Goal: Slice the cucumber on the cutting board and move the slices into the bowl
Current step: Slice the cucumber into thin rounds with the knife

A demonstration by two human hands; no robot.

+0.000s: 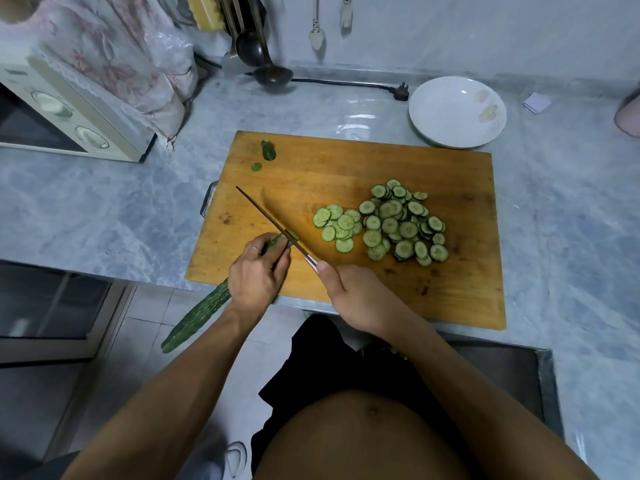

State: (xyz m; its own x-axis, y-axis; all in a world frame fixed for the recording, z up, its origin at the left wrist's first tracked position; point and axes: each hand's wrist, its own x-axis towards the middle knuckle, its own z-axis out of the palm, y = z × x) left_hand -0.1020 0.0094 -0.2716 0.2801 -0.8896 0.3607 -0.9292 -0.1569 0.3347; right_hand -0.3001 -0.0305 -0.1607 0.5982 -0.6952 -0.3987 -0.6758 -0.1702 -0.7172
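Cucumber (204,311), firm and slick, I'm pinning under my curled left hand (256,271); right hand (356,299) is gripping the knife (273,223).

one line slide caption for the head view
Left hand steadies a long green cucumber on the wooden cutting board while the right hand slices; white bowl empty.
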